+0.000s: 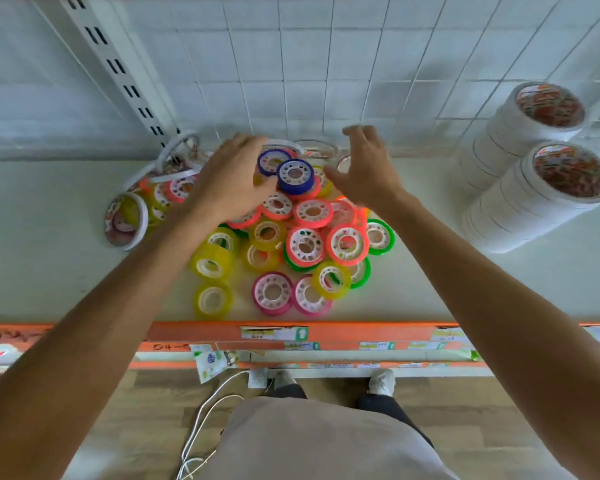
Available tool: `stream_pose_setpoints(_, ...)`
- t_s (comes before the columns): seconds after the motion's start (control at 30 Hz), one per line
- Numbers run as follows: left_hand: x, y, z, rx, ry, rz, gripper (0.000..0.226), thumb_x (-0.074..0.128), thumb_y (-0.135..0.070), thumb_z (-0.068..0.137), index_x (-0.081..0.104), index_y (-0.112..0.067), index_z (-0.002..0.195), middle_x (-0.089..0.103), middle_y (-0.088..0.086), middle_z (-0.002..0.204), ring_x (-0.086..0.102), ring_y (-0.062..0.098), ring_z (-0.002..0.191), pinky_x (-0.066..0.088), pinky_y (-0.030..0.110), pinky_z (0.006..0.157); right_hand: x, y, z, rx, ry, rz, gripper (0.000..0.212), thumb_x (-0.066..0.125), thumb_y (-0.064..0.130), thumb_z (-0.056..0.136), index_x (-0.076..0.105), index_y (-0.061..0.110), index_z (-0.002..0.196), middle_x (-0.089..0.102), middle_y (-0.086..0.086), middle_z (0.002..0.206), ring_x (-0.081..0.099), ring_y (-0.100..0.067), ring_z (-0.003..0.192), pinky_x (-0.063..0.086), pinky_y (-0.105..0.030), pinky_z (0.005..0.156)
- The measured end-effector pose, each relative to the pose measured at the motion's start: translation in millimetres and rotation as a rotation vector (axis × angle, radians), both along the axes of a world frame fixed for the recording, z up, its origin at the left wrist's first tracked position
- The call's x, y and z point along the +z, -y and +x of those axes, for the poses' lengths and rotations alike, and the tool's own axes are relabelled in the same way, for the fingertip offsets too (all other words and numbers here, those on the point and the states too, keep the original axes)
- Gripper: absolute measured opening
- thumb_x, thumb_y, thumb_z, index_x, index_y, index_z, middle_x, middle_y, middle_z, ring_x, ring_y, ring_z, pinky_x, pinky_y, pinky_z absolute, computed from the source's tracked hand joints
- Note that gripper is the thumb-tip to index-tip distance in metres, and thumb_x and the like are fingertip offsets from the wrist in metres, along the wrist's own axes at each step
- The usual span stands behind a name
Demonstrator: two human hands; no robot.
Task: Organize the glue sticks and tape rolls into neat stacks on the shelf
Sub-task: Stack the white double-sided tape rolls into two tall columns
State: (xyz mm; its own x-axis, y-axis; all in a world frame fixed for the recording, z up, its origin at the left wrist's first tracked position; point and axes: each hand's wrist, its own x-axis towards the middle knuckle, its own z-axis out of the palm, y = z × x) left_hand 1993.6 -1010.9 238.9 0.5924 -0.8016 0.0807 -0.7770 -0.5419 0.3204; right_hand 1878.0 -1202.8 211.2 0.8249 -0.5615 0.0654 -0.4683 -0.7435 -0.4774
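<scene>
a white shelf point(66, 271) is carrying a heap of coloured tape rolls point(291, 237) and two white tape stacks point(520, 188).

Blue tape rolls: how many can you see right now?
2. One blue tape roll tops the pile by the left hand; the second blue roll sits just behind it. Others may be buried.

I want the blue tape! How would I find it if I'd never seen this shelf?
Look at the heap of coloured tape rolls in the middle of the shelf. At its back, between the two hands, sits the blue roll. A second blue one hides just behind; nearly all the others are pink, yellow or green.
</scene>
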Motion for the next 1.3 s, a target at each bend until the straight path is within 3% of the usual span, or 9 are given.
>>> stream_pose_setpoints(0.1,-6.0,29.8,23.0,0.023,0.053,0.012,0.052,0.053,-0.022,0.102,0.039,-0.007,0.15,0.044,0.014,0.149,0.042,0.03,0.138,0.039,0.041,0.11,0.6,-1.9,18.9,0.003,0.02,-0.064,0.051,0.059,0.036,0.096,0.048,0.016,0.142,0.043,-0.005,0.149,0.043,-0.027,0.134,0.044,-0.043,0.104)
stream_pose_setpoints(0.2,-19.3,42.8,35.3,0.039,0.095,0.014,0.032,0.046,-0.019,0.105,0.059,-0.004,0.13,0.059,0.016,0.13,0.056,0.03,0.119,0.046,0.038,0.092,-1.9,-1.4,24.3,0.027,0.028,-0.096,0.037,0.053,0.03,0.101,0.057,0.017,0.135,0.052,-0.004,0.143,0.048,-0.025,0.129,0.045,-0.037,0.097)
stream_pose_setpoints(0.3,-24.3,40.1,36.0,0.046,0.095,-0.04,0.026,0.051,-0.02,0.104,0.07,-0.005,0.113,0.07,0.014,0.109,0.064,0.029,0.1,0.047,0.036,0.081,-1.4,-1.7,24.2,0.049,0.039,-0.123,0.03,0.049,0.028,0.103,0.063,0.017,0.128,0.06,-0.005,0.133,0.054,-0.026,0.119,0.045,-0.034,0.087)
stream_pose_setpoints(0.47,-11.8,9.6,18.6,0.006,0.08,-0.174,0.023,0.059,-0.018,0.099,0.073,-0.01,0.115,0.072,0.011,0.1,0.062,0.024,0.086,0.041,0.03,0.071,11.3,-4.6,-12.4,0.108,0.137,-0.106,0.026,0.057,0.028,0.099,0.07,0.016,0.119,0.066,-0.003,0.123,0.059,-0.026,0.111,0.048,-0.036,0.087)
stream_pose_setpoints(0.8,-32.5,-49.8,-50.8,-0.015,0.125,-0.251,0.021,0.077,-0.016,0.085,0.076,-0.011,0.106,0.072,0.003,0.099,0.065,0.023,0.091,0.057,0.04,0.073,-14.1,-43.7,-106.4,0.261,0.132,-0.059,0.021,0.077,0.018,0.084,0.075,0.019,0.105,0.065,-0.004,0.119,0.06,-0.03,0.109,0.049,-0.038,0.093)
stream_pose_setpoints(0.97,-37.7,-47.8,-60.7,-0.032,0.071,-0.217,0.018,0.081,-0.024,0.08,0.077,-0.012,0.093,0.058,0.009,0.133,0.051,0.028,0.123,0.046,0.046,0.103,-19.5,-42.8,-109.3,0.204,0.159,0.03,0.042,0.077,0.049,0.077,0.071,0.026,0.111,0.048,-0.004,0.141,0.047,-0.031,0.126,0.041,-0.041,0.105)
stream_pose_setpoints(1.03,-37.5,-42.2,-58.1,-0.033,0.006,-0.209,0.029,0.079,-0.038,0.079,0.073,-0.014,0.095,0.047,0.007,0.143,0.041,0.026,0.135,0.038,0.046,0.111,-13.6,-41.6,-101.8,0.165,0.128,0.091,0.064,0.074,0.06,0.071,0.063,0.026,0.124,0.043,-0.004,0.145,0.042,-0.029,0.133,0.038,-0.041,0.108)
stream_pose_setpoints(1.13,-34.9,-31.6,-49.5,0.036,-0.052,-0.145,0.073,0.077,-0.055,0.075,0.055,-0.014,0.131,0.041,0.006,0.147,0.037,0.026,0.139,0.039,0.048,0.112,-10.2,-41.2,-89.9,0.164,0.034,0.13,0.085,0.08,0.06,0.068,0.048,0.023,0.138,0.044,-0.004,0.145,0.042,-0.023,0.131,0.04,-0.036,0.107)
stream_pose_setpoints(1.3,-32.6,-18.8,-44.5,0.1,-0.089,0.002,0.107,0.079,-0.059,0.073,0.027,-0.014,0.154,0.034,0.007,0.157,0.032,0.028,0.144,0.038,0.049,0.113,-8.6,-45.3,-82.9,0.11,0.058,0.176,0.084,0.083,0.055,0.071,0.043,0.02,0.137,0.053,-0.003,0.133,0.054,-0.018,0.115,0.047,-0.025,0.089)
